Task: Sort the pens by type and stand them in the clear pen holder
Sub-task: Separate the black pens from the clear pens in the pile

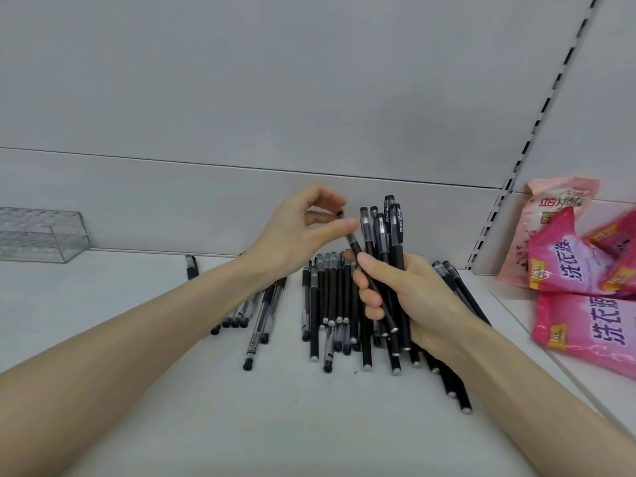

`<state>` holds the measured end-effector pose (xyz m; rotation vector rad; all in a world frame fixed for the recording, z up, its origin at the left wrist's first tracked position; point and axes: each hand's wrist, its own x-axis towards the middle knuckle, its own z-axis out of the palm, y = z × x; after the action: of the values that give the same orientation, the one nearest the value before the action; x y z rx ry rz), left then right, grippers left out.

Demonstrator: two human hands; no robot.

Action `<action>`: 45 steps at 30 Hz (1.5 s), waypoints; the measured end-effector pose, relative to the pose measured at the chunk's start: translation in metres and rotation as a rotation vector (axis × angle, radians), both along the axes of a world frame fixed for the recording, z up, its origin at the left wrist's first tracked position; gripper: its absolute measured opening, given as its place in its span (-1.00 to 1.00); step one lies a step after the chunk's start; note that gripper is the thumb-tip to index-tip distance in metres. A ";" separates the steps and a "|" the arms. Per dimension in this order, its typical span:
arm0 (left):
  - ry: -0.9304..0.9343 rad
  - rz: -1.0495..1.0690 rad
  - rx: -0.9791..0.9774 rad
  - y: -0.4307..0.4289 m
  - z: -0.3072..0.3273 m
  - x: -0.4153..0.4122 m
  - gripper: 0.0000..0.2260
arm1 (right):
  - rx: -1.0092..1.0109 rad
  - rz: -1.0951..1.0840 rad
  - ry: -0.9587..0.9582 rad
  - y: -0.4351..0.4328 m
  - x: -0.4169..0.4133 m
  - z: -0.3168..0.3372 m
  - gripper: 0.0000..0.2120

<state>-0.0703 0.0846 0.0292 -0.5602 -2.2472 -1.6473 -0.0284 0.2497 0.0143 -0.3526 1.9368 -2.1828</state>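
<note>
Black matte pens: a bundle (389,242) stands caps-up in the right hand (413,297), grip closed round the barrels. Probably one type being collected so it goes into the holder as a batch. Left hand (296,232) grip pinches the top end of a single pen (353,244) slanting across the bundle under the right thumb; my guess is it's being added or squared up. Loose pens (330,294) lie on the shelf (172,390) beneath both hands, with clear-barrel pens (256,315) grouped to their left, so sorting looks partly done. Clear pen holder (41,235) sits far left, well apart, no pens visible in it, and the frame edge cuts it off. Right palm hides the pen count. More pens (454,280) run behind the right wrist. Pink bags (585,325) at right, print blurred.
</note>
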 end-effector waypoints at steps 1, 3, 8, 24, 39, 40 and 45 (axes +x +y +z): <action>-0.015 0.042 -0.065 -0.002 -0.005 -0.002 -0.84 | -0.001 -0.031 -0.007 0.004 -0.002 0.000 -0.71; -0.086 0.163 -0.247 -0.007 -0.018 -0.001 -0.79 | 0.002 -0.095 -0.013 0.008 -0.005 0.001 -0.83; -0.244 0.243 -0.535 -0.003 -0.026 0.012 -0.62 | 0.047 -0.190 -0.003 0.007 -0.010 -0.002 -0.72; -0.538 0.059 -0.717 0.014 0.008 -0.025 -0.67 | -0.006 -0.183 -0.069 0.005 -0.007 0.002 -0.81; -0.575 0.013 -0.594 0.023 0.004 -0.026 -0.69 | -0.007 -0.208 -0.039 0.004 -0.011 -0.004 -0.79; -0.574 0.000 -0.581 0.023 0.003 -0.026 -0.70 | -0.002 -0.210 -0.039 0.004 -0.011 -0.004 -0.79; -0.559 -0.063 -0.444 0.015 -0.002 -0.029 -0.66 | 0.031 -0.206 -0.027 0.005 -0.011 -0.004 -0.83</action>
<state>-0.0989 0.1000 0.0267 -0.2831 -3.0684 -1.4623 -0.0389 0.2548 0.0099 -0.1223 2.0717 -2.2636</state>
